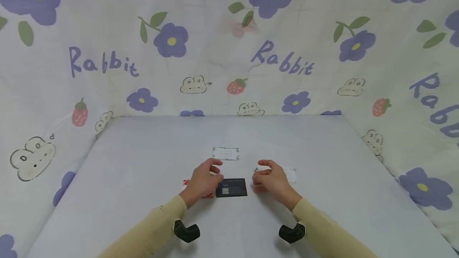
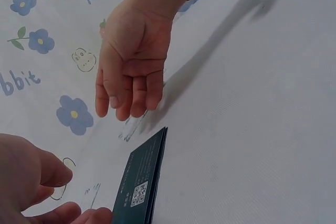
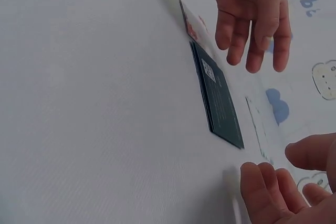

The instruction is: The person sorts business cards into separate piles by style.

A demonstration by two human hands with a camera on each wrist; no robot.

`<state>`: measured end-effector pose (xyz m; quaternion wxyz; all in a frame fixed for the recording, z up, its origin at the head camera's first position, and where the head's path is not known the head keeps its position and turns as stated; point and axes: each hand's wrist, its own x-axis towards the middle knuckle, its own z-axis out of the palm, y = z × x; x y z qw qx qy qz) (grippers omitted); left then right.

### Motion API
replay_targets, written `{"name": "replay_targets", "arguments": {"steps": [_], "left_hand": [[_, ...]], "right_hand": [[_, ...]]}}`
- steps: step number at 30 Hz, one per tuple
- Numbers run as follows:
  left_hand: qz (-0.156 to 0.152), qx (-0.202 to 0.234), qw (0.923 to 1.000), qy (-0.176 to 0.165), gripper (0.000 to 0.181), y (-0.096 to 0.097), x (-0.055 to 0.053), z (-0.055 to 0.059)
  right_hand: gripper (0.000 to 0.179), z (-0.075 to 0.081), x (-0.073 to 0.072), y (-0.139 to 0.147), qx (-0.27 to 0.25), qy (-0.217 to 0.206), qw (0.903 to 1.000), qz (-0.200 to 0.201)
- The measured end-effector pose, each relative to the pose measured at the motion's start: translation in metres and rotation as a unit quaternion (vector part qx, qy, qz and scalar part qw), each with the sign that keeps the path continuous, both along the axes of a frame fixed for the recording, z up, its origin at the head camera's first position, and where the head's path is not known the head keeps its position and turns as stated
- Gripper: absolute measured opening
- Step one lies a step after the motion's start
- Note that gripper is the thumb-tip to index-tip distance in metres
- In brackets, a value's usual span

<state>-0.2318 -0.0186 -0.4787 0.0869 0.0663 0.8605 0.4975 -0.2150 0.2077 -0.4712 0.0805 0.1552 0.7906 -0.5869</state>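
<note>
A dark card with a QR code lies on the table between the two hands; from the right wrist it shows a doubled edge, like a folded card or two stacked. My left hand hovers at its left end with loosely bent fingers and nothing in its grasp. Beneath that hand is a red-and-white card, largely covered in the head view. My right hand, fingers relaxed and holding nothing, hangs to the right of the dark card. It partly hides a white card with a patterned border.
Farther back on the white table lies another white card with a leafy border. A patterned curtain with flowers and "Rabbit" lettering rises behind the table and along its sides.
</note>
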Motion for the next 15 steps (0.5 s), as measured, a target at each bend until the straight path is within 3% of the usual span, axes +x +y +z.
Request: {"name": "replay_targets", "arguments": {"steps": [15], "left_hand": [[-0.042,0.028,0.9987,-0.004,0.04,0.032,-0.002,-0.001]], "right_hand": [[0.052,0.004,0.026,0.053,-0.011,-0.012,0.9995,-0.026]]}}
